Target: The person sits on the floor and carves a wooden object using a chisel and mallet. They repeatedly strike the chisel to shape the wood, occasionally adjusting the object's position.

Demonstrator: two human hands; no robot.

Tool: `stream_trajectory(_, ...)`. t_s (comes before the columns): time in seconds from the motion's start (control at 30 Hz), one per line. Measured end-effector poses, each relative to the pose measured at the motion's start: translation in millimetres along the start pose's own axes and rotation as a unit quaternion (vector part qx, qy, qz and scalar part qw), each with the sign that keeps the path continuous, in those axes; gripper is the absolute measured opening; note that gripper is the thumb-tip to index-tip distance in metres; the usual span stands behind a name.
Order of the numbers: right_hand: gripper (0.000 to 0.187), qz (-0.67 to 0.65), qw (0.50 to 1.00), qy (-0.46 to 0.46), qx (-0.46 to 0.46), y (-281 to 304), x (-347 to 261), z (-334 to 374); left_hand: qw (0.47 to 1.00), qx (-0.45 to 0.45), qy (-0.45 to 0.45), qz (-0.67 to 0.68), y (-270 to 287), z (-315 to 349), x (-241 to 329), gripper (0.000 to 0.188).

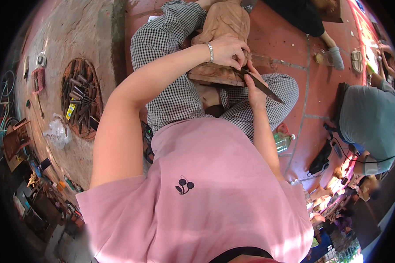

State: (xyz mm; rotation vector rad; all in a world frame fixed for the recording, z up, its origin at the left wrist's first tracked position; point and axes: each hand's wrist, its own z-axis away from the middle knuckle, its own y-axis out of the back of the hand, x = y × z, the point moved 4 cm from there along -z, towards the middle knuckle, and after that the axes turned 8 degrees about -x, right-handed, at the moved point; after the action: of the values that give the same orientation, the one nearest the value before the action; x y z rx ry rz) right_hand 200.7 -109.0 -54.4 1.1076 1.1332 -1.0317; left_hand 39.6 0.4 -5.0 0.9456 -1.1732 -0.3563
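Note:
A brown carved wooden figure [227,18] with robe-like folds rests between my legs, its flat base toward me. My left hand [226,50] reaches across it from the left, wearing a silver bracelet. Its curled fingers pinch the upper end of a long, dark, flat file [267,90], near the base of the carving. Below and to the right, my right hand [255,87] grips the same file, thumb laid along it. The file slants down to the right and tapers to a point over my checked trouser leg. Fingers partly hide where it meets the wood.
On the concrete ledge at left, a round woven tray [96,78] holds several carving tools, beside a clear plastic bag [58,133] and a red brush-like block [38,80]. A green bottle [283,141] stands by my right knee. Other people sit on the tiled floor [289,48] at right.

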Motion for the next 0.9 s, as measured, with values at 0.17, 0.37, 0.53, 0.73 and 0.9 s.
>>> stream_trajectory(0.17, 0.033, -0.036, 0.999, 0.000, 0.030, -8, -18, -1, 0.975, -0.075, 0.058, 0.199, 7, -1, -12, 0.013)
stream_trajectory(0.37, 0.032, 0.041, 0.999, -0.005, -0.010, 8, -6, -11, 0.994, 0.088, -0.055, -0.020, -6, 2, -9, 0.014)
stream_trajectory(0.53, 0.031, -0.106, 0.993, -0.042, -0.005, 4, -15, -14, 0.988, 0.028, 0.014, 0.149, 0, -4, -15, 0.016)
stream_trajectory(0.73, 0.038, -0.131, 0.986, -0.103, -0.028, 11, -21, -26, 0.991, 0.043, 0.038, 0.122, 0, -7, -8, 0.016)
stream_trajectory(0.9, 0.041, -0.102, 0.989, -0.111, -0.006, 0, -37, -30, 0.952, -0.013, 0.006, 0.306, 7, -4, -21, 0.017)
